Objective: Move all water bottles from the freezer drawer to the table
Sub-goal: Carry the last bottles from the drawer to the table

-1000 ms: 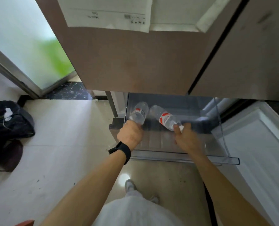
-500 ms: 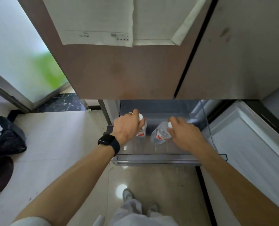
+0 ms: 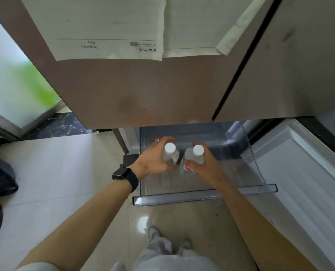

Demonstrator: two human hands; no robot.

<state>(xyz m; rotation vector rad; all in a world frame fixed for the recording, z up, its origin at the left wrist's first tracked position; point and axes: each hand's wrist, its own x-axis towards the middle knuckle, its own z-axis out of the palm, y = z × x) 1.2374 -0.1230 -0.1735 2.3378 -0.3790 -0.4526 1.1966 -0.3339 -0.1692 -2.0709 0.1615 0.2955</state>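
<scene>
The person is lifting two water bottles out of the freezer drawer [image 3: 202, 196], one in each hand. A second ago both bottles were lying on their sides on the drawer floor; now they are standing upright in the grips, white caps pointing up at the camera. The left hand [image 3: 155, 159], with a dark watch [image 3: 123, 176] on its wrist, is closing around the left bottle [image 3: 170, 154]. The right hand [image 3: 203, 166] is wrapping around the right bottle [image 3: 195, 156], whose red label is showing just below the thumb. The bottles are hanging side by side, nearly touching, above the middle of the drawer and toward its back wall. No other bottle is visible in the drawer, so this pair is probably the last, and the carry to the table, which is out of view, is likely coming next. The drawer is standing pulled out.
</scene>
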